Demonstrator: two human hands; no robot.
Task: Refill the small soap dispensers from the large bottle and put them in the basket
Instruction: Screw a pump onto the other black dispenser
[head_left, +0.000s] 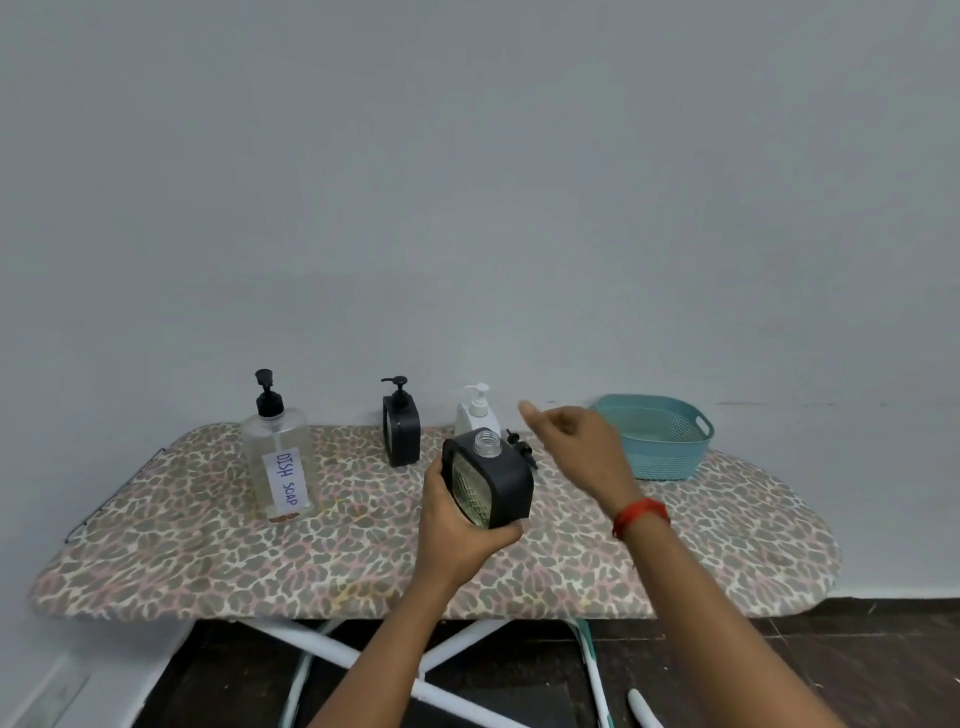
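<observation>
Nearest, the left hand (457, 525) grips a small black square dispenser (493, 480) just above the leopard-print ironing board (208, 561), its fingers (511, 530) curled under the base and the thumb on the near edge; the ribbed clear panel faces the camera, the threaded clear neck is uncapped, and the body tilts slightly. Just right of it the right hand (582, 441), with a red band (640, 515) at the wrist, hovers with fingers (530, 410) loosely curled, holding nothing. Below those fingers a black pump head (521, 450) lies on the board. Far left of the hands stands the large clear bottle (278, 457), its white label reading "DISH SOAP". Beyond the held dispenser stand a second black dispenser (401, 431) and a white dispenser (475, 415); behind the right hand sits a teal perforated plastic basket (660, 441)
</observation>
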